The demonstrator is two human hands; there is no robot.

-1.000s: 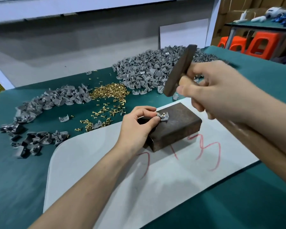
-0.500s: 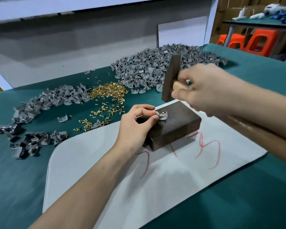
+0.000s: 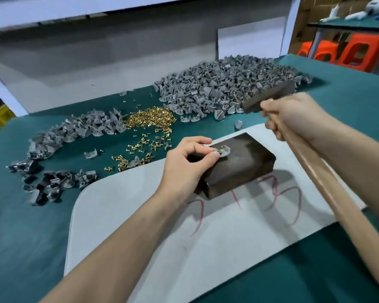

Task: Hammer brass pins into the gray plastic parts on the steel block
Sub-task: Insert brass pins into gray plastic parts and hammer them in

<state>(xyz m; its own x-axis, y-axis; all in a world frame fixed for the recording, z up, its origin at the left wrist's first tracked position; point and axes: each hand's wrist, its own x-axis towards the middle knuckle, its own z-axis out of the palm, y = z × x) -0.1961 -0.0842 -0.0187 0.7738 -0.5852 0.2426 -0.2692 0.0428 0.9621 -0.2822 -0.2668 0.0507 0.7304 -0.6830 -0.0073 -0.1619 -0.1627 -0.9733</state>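
The gray plastic part (image 3: 224, 151) is pinched on the steel block (image 3: 243, 169) by the left hand (image 3: 184, 165) to steady it for the blow; the hammer (image 3: 269, 96) is gripped aloft by the right hand (image 3: 293, 114).

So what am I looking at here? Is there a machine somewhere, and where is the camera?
No machine: these are a person's two bare hands, seen from a camera worn on the head, looking down. The left hand pinches a gray plastic part on a dark steel block, which sits on a white sheet over a green table. The right hand grips a wooden-handled hammer, raised clear of the block. Farther back lie a heap of brass pins and piles of gray parts.
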